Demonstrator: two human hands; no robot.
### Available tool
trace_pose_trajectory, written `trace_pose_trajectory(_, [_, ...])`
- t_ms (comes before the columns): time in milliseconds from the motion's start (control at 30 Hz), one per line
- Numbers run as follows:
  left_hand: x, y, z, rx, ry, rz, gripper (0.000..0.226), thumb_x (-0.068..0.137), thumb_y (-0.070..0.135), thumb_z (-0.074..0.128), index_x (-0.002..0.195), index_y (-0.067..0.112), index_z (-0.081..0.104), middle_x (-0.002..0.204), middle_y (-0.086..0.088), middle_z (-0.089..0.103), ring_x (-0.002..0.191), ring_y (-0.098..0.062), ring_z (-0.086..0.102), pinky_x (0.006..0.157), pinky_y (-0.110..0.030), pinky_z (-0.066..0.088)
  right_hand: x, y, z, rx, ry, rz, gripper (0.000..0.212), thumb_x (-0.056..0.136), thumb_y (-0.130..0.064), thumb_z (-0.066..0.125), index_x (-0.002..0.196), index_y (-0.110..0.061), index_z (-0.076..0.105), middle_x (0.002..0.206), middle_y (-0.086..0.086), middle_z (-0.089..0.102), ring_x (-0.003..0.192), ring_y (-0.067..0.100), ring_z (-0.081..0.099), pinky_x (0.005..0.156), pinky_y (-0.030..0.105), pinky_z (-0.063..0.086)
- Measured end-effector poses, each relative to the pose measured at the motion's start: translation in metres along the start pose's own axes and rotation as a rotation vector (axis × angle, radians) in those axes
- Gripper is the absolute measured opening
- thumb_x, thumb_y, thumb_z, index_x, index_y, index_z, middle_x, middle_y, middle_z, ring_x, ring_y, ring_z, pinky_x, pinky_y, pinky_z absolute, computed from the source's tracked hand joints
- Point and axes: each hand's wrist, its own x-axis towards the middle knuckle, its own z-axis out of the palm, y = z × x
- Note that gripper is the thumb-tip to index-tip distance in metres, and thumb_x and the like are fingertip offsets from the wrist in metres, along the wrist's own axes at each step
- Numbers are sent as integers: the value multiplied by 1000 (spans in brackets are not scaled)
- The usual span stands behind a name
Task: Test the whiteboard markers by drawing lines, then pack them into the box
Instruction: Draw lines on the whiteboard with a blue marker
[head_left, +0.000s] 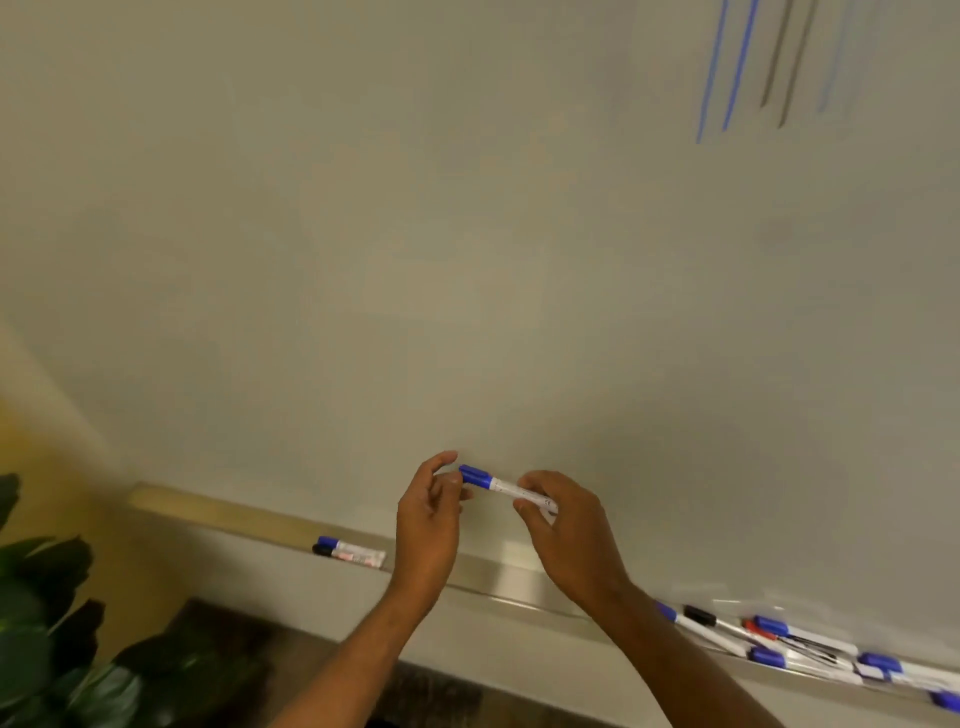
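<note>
My right hand (566, 525) grips the white barrel of a blue-capped marker (493, 483), held level in front of the whiteboard (467, 234). Its blue cap points left, toward my left hand (428, 512). The fingers of my left hand are loosely curved beside the cap, their tips close to it; no grip on it shows. Blue and grey test lines (748, 67) run down the board at the top right. No box is in view.
Along the board's bottom runs a metal tray (519, 577). Two capped markers (348, 551), one blue and one black, lie on its left part. Several blue, black and red markers (789, 642) lie piled at its right end. A leafy plant (47, 623) stands at the lower left.
</note>
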Motion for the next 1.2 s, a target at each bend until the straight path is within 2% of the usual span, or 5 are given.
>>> trace_pose_trajectory(267, [-19,-130,-64,717,-116,62,49,105,38,41,151,23,44,158,1,43,150,-13,31,123,-39,30,-31,61,90,-39,-76,134,15,91,-19,67,97,-32,63,88,-15,63,81,9,61,73,25,53])
trace_pose_trajectory(667, [8,-219,-108,1092,-236,96,91,95,65,-20,162,15,15,170,-4,5,157,-25,0,129,-41,5,-7,91,207,-166,-118,98,23,90,-20,68,113,-17,67,103,-2,68,94,13,61,81,24,54])
trace_pose_trajectory(800, [28,-247,-131,1148,-245,38,67,109,49,1,160,11,23,166,-12,25,155,-32,19,122,-34,3,10,90,254,-221,-169,35,28,87,-11,71,114,-8,68,104,7,70,97,20,64,83,23,51])
trace_pose_trajectory(1000, [50,-283,-155,1220,-216,38,61,110,41,4,157,8,25,162,-15,35,154,-23,5,120,-34,7,26,99,316,-355,-346,-26,48,76,-13,81,121,-8,64,114,9,68,107,25,64,90,30,52])
trace_pose_trajectory(1200, [62,-304,-168,1235,-162,118,63,107,33,20,162,11,-1,162,-15,32,155,-24,5,121,-38,5,32,101,361,-431,-437,-77,62,78,-19,80,135,-12,54,130,9,60,122,24,54,103,32,43])
